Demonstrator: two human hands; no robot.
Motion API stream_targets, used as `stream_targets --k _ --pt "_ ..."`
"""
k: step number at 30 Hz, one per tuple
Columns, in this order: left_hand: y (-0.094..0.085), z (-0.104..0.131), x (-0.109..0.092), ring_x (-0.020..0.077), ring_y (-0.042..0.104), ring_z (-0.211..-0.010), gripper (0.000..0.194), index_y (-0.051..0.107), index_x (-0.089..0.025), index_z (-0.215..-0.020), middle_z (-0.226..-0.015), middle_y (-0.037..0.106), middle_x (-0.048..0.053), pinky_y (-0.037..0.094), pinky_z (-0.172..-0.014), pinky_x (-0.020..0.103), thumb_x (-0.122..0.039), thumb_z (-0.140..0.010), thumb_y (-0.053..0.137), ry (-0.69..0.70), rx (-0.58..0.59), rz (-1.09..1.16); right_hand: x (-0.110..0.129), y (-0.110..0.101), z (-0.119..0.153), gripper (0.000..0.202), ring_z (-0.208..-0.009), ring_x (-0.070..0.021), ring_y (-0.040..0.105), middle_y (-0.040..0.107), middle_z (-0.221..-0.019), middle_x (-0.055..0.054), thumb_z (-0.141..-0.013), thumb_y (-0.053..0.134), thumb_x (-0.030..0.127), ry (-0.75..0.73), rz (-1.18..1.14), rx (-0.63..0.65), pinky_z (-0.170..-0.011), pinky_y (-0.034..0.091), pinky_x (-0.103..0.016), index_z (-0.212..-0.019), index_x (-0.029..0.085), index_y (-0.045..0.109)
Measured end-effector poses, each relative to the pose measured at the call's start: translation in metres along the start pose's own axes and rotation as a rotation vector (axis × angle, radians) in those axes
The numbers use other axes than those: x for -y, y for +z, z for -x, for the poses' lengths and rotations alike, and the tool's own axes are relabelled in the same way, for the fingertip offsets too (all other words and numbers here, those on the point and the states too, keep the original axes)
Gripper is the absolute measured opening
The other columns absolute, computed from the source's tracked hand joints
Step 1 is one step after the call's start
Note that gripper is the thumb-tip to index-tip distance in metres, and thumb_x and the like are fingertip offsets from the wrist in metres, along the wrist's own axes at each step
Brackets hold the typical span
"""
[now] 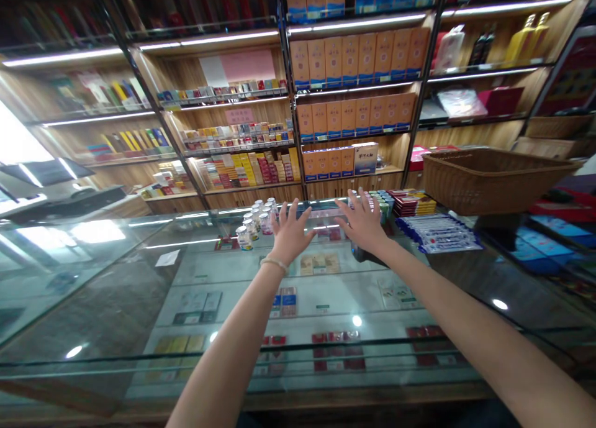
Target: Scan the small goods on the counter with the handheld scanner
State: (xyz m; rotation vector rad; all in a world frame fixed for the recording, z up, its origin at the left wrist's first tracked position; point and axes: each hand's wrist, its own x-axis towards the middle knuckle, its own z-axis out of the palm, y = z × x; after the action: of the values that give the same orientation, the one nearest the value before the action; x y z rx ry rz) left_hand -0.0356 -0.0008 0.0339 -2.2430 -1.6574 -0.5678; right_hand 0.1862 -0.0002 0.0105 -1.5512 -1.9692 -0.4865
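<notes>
Both arms stretch forward over a glass display counter (344, 291). My left hand (289, 232) has its fingers spread and holds nothing; a pale bracelet (274, 264) circles its wrist. Just left of it stand several small white-lidded bottles (244, 237) in rows. My right hand (361, 223) is also spread and holds nothing. Behind and beside it are small containers with green and pink sides (385, 205), partly hidden by the hand. Under the right wrist lies a dark handheld device (361, 253), mostly covered. Whether either hand touches the glass I cannot tell.
Blue-and-white packets (440, 231) lie right of my right hand, near red and yellow boxes (412, 202). A wicker basket (493, 182) stands farther right. A white paper slip (167, 258) lies on the left. Packs show beneath the glass. Wooden shelves with orange boxes (356, 117) rise behind.
</notes>
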Motion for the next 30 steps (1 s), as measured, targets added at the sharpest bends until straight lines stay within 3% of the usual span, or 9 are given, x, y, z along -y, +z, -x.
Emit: stream_targets --k 6,11,17,30 --pt "0.010 -0.001 -0.029 0.0389 0.023 -0.158 0.056 0.058 -0.034 -0.148 -0.171 0.032 0.007 0.017 -0.126 0.070 -0.048 -0.094 0.063 -0.035 -0.084 0.075 -0.035 -0.005 0.024 0.053 -0.158 -0.0351 0.021 0.034 -0.170 -0.012 -0.106 0.040 0.048 0.062 0.020 -0.020 -0.122 0.016 -0.066 -0.153 0.028 0.052" --pt "0.023 0.007 -0.035 0.0347 0.028 -0.157 0.050 0.059 -0.035 -0.146 -0.168 0.039 0.005 0.017 -0.127 0.067 -0.048 -0.098 0.057 -0.019 -0.129 0.089 -0.048 0.001 0.039 0.050 -0.156 -0.0328 0.026 0.038 -0.168 -0.012 -0.106 0.039 0.047 0.096 0.040 -0.038 -0.123 0.014 -0.064 -0.149 0.027 0.057" --pt "0.036 0.017 -0.031 0.0348 0.030 -0.157 0.052 0.058 -0.033 -0.148 -0.167 0.042 0.008 0.013 -0.128 0.065 -0.046 -0.098 0.056 0.079 -0.095 0.056 -0.055 0.005 0.047 0.051 -0.152 -0.0328 0.031 0.045 -0.164 -0.013 -0.106 0.037 0.048 0.112 0.055 0.002 -0.121 0.018 -0.064 -0.149 0.028 0.057" --pt "0.030 0.026 -0.035 0.0350 0.032 -0.155 0.050 0.058 -0.034 -0.148 -0.167 0.042 0.006 0.017 -0.128 0.065 -0.044 -0.099 0.057 0.088 -0.043 0.062 -0.048 0.001 0.056 0.050 -0.152 -0.0318 0.034 0.049 -0.161 -0.012 -0.107 0.036 0.048 0.104 0.017 0.033 -0.120 0.020 -0.064 -0.146 0.029 0.060"
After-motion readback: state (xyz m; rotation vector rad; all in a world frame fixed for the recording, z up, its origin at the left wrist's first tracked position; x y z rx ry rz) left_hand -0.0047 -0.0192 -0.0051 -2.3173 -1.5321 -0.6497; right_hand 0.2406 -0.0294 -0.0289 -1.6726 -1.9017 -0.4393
